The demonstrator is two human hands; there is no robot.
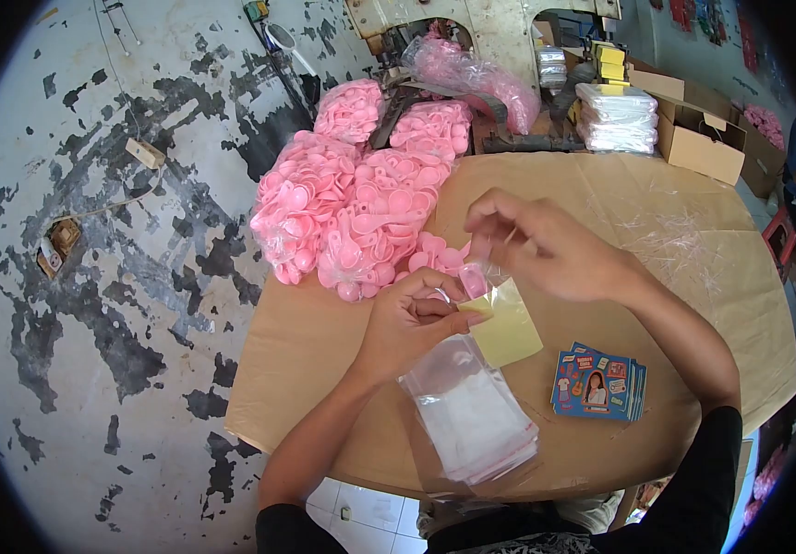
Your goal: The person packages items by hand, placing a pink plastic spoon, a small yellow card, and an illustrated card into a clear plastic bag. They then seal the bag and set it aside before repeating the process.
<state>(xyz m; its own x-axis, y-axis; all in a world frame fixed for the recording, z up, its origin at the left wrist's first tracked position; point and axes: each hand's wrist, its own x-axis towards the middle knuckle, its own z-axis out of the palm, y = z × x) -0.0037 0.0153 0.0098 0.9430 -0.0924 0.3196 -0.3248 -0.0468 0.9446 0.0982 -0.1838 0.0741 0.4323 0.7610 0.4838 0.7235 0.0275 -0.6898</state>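
My left hand pinches the mouth of a small clear plastic bag that holds a pale yellow card. A pink plastic spoon sits at the bag's opening. My right hand hovers just above, fingers pinched on the bag's upper edge beside the spoon. Both hands work over a round table covered in brown paper.
A big heap of pink spoons in clear bags lies at the table's far left. A stack of empty clear bags lies near me, blue printed cards to the right. Cardboard boxes and a sewing machine stand behind.
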